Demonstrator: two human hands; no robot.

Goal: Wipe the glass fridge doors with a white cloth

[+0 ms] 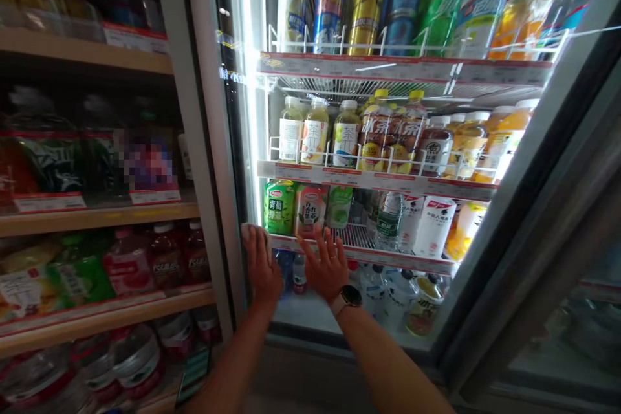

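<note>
Both my arms reach into an open drinks fridge. My left hand [262, 266] lies with its fingers together over a white cloth [251, 230], pressed against the left end of the third shelf's rail [388, 258] beside the door frame. My right hand [328, 266], with a watch [347, 297] on the wrist, is open with fingers spread. It hovers in front of that rail, just below a green bottle [279, 207] and a pink bottle [310, 208]. Whether it touches the rail is unclear.
The fridge's wire shelves hold cans [330, 13] on top, tea and juice bottles [347, 132] in the middle and water bottles [388, 220] lower down. The glass door [543, 207] stands open at right. Wooden shelves [97, 217] of drinks stand at left.
</note>
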